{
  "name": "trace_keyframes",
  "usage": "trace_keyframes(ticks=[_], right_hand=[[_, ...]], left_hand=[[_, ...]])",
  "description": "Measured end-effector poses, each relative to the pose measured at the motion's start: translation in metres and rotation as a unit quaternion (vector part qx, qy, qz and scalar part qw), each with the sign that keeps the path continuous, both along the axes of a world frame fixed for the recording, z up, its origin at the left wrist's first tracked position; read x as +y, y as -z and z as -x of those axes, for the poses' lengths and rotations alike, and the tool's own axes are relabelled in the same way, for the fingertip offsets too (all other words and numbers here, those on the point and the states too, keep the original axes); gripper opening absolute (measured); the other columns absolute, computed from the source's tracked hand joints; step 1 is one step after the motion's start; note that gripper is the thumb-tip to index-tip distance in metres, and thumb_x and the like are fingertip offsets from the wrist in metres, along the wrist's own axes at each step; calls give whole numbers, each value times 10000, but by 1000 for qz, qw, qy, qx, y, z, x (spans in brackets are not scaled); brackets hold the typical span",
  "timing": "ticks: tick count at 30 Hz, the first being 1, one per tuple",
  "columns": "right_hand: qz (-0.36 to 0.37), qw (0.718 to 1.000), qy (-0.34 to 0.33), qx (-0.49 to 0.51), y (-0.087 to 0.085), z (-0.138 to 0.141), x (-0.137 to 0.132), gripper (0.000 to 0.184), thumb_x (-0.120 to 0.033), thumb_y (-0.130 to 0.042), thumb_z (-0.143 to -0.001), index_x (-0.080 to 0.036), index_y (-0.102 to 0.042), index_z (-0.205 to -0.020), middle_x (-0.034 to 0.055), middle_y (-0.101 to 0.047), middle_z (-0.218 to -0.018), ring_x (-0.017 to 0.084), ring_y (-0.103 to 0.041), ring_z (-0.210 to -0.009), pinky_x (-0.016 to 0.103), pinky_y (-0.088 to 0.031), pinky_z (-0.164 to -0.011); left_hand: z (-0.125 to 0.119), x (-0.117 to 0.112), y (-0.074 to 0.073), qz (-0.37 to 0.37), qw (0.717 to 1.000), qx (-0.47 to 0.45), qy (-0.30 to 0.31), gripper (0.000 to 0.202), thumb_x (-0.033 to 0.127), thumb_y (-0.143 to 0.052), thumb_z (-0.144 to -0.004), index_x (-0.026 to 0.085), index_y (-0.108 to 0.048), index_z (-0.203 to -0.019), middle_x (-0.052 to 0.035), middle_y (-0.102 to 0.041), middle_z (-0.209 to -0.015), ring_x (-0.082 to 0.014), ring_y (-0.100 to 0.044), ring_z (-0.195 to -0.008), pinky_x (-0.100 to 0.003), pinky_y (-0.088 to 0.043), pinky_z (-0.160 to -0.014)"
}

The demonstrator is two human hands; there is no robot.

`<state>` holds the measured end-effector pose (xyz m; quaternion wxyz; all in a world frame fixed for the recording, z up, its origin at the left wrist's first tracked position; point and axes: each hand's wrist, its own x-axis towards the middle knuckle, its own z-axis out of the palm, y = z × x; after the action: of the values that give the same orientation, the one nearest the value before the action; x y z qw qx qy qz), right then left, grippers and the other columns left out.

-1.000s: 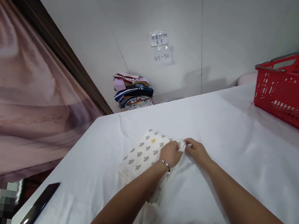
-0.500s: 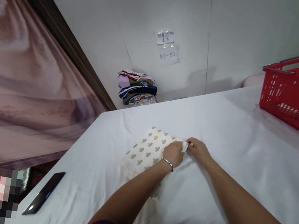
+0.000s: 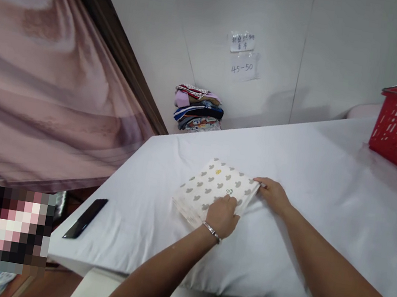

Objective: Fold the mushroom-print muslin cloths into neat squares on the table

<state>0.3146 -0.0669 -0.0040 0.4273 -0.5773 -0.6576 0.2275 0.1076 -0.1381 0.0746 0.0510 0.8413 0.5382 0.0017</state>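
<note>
Folded cloth lies under left hand — right hand at its corner.

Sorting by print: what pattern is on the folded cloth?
Folded cloth: cream, grey mouse-head shapes; head view.

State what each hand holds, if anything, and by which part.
Nothing lifted: left hand presses the folded cloth at its near edge, right hand touches its right corner.
</note>
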Motion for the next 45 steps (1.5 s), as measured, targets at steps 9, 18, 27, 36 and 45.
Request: trace_keyframes(ticks=[9, 18, 27, 36, 45], right_hand=[[-43, 997, -58, 24, 5, 2, -5, 347, -239, -528, -725, -284, -650, -1046, 19, -551, -1226, 210, -524, -1079, 347, -456, -867], [-106, 993, -60, -3, 11, 4, -5, 233, -334, -529, -777, -274, -689, -934, 38, -560, -1213, 220, -462, -1160, 412, -370, -986], [-143, 986, -76, -34, 4, 2, -8, 176, -288, -487, -801, -267, -651, -860, 21, -617, -1117, 212, -447, -1172, 458, -336, -1005], [-66, 993, -101, 2, 4, 0, -18, 254, -217, -467, -724, -228, -632, -917, 51, -553, -1198, 201, -518, -1092, 379, -438, -907], [-118, 964, -132, -200, 18, 3, -13, 484, -205, -482, -709, -256, -542, -1186, 65, -366, -1386, 264, -376, -1241, 436, -343, -1006]], left_hand=[[11, -22, 10, -47, 997, -57, -32, 116, 220, -567, -769, 197, -487, -849, -34, -548, -938, -182, -499, -910, -290, -409, -741], [11, -24, 17, -86, 991, -84, -66, 169, 351, -549, -807, 198, -511, -868, -36, -553, -924, -185, -505, -884, -297, -402, -723], [4, -29, 19, -114, 992, -59, -18, 94, 250, -451, -869, 192, -524, -873, -42, -547, -922, -183, -491, -887, -311, -401, -723], [23, -57, 24, -123, 990, -56, 39, 341, 269, -540, -811, 228, -474, -1143, -56, -518, -1084, -221, -453, -1005, -373, -376, -845], [69, -67, 22, -86, 988, -87, 90, 684, 337, -573, -741, 220, -289, -1353, -85, -385, -1368, -251, -263, -1291, -475, -104, -1075]])
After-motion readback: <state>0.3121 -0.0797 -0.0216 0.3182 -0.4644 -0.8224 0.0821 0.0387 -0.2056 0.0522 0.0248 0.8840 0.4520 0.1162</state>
